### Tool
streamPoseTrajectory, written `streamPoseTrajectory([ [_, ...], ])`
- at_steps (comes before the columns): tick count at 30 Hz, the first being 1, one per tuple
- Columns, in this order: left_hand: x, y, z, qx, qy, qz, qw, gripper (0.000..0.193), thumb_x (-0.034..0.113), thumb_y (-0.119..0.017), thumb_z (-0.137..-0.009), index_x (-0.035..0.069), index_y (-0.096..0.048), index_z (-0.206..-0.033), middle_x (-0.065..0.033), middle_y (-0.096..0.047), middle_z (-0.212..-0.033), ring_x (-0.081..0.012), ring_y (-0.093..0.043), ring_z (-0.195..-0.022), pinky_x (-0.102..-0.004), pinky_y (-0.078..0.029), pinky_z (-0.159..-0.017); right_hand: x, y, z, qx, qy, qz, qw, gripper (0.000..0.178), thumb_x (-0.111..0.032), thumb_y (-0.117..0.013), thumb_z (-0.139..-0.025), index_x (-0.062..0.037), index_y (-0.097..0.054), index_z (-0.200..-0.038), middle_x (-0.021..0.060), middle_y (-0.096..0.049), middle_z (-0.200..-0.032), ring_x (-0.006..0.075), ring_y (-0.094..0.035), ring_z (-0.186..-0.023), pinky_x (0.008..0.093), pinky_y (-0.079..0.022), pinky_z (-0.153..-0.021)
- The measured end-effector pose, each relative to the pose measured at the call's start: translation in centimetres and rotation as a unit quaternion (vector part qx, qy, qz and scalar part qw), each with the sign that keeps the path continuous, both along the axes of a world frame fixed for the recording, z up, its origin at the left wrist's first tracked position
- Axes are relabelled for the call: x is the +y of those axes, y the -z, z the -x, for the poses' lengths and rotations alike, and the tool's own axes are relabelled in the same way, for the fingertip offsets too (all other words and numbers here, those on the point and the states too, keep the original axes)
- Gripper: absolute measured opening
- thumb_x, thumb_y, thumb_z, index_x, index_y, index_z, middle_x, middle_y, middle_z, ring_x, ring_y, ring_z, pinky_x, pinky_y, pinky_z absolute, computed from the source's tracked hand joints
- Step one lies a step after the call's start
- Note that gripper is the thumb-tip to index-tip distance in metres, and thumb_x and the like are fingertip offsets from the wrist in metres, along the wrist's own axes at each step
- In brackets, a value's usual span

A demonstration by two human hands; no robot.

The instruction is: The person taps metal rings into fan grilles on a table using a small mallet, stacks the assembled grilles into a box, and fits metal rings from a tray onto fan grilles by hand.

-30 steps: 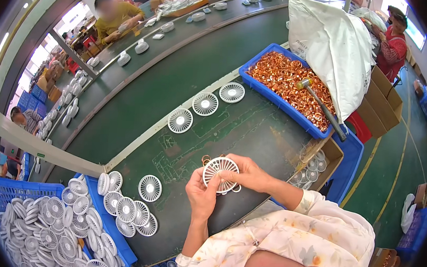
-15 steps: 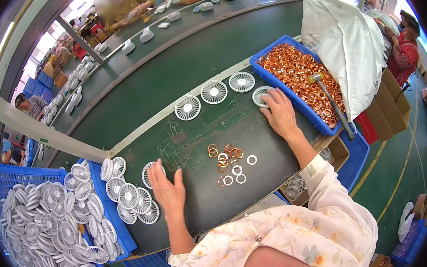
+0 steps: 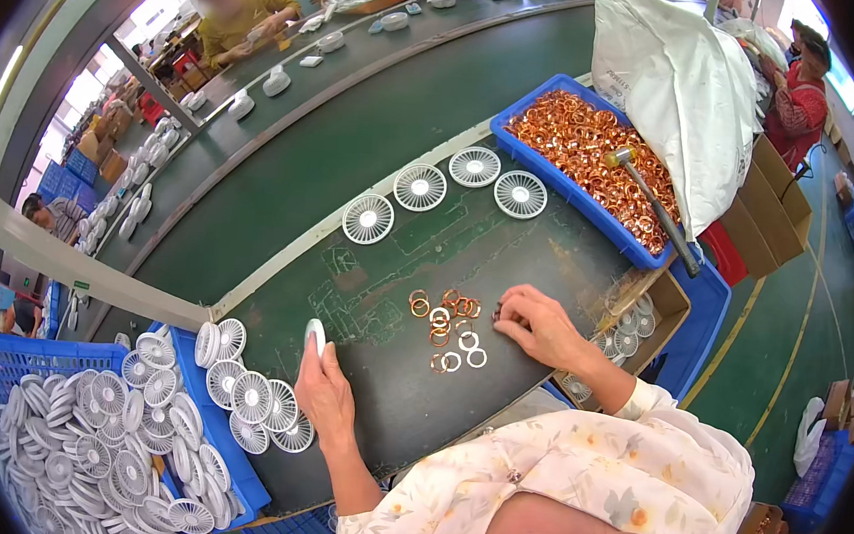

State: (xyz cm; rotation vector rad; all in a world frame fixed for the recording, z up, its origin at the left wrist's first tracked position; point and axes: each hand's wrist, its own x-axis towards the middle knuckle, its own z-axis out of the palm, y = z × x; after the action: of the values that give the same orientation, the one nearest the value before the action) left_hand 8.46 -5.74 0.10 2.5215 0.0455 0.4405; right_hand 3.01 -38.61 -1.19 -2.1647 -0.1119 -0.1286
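Observation:
My left hand [image 3: 327, 392] is closed on a white round slotted grille [image 3: 315, 337], tilted up on its edge above the dark worktable. To the right, my right hand [image 3: 535, 328] pinches a small metal ring [image 3: 497, 314], mostly hidden by the fingertips. Left of those fingertips lies a loose cluster of copper rings [image 3: 440, 330] and pale silver rings [image 3: 468, 343] on the tabletop. Farther off, several white grilles stand in a row along the table's back edge, the rightmost grille [image 3: 521, 194] lying flat, spokes up.
A blue tray [image 3: 591, 220] heaped with copper rings holds a hammer [image 3: 658, 205] across it. At left, a blue crate [image 3: 29, 351] brims with white grilles; more grilles [image 3: 252, 397] overlap beside it. A cardboard box [image 3: 672, 311] sits at right. Beyond runs a green conveyor, with co-workers past it.
My right hand has left the rightmost grille in the back row and come down to the rings. My left hand has lifted a grille off the table and tipped it on edge.

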Motion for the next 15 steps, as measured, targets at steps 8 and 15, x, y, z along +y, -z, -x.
streamPoseTrajectory([
  [8,-3.4,0.2,2.4,0.133,0.094,0.596,0.786,0.037,0.030,-0.051,-0.109,-0.003,-0.065,-0.118,-0.0075,-0.070,-0.106,-0.0141,-0.070,-0.090,-0.0305,-0.063,-0.080,2.6,-2.1,-1.1,0.202,-0.059,-0.445,0.871,0.015,-0.010,-0.062,-0.102,-0.0019,-0.060,-0.115,0.0070,-0.070,-0.104,0.0100,-0.069,-0.089,0.0254,-0.059,-0.077],
  [15,-6.4,0.4,3.1,0.185,0.140,0.657,0.717,0.032,0.022,-0.053,-0.108,-0.005,-0.061,-0.124,-0.0122,-0.070,-0.113,-0.0175,-0.072,-0.097,-0.0352,-0.063,-0.086,4.0,-1.5,-1.5,0.180,-0.047,-0.418,0.889,0.018,-0.009,-0.064,-0.101,-0.0006,-0.065,-0.116,0.0046,-0.069,-0.100,0.0096,-0.068,-0.087,0.0244,-0.058,-0.076],
])
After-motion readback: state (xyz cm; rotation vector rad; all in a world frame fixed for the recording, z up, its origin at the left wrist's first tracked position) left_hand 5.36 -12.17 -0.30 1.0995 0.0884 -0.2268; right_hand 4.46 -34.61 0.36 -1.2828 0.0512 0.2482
